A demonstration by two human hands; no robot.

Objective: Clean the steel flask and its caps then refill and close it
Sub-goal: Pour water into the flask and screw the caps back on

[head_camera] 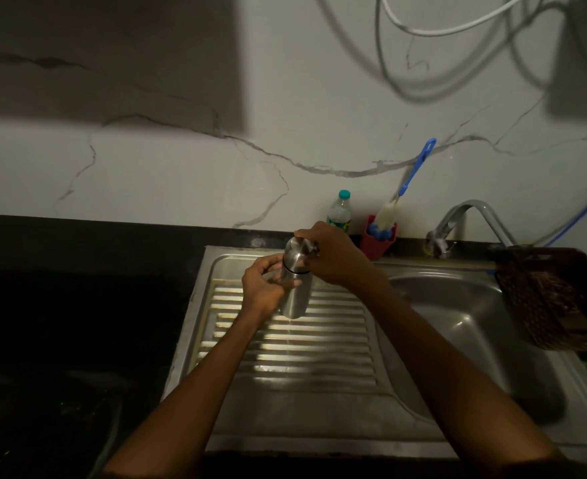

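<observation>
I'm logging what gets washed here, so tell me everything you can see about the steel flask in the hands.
The steel flask is a slim cylinder of brushed, silvery metal with a rounded steel cap on top and a dark ring where cap meets body. It is held nearly upright above the ribbed drainboard of the sink, its base not resting on it. The left hand grips the body from the side; the right hand curls round the cap. Whether the cap is screwed tight cannot be told.

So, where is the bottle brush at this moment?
In the head view, the bottle brush stands in a red holder against the wall, right of the plastic bottle and left of the tap.
</observation>
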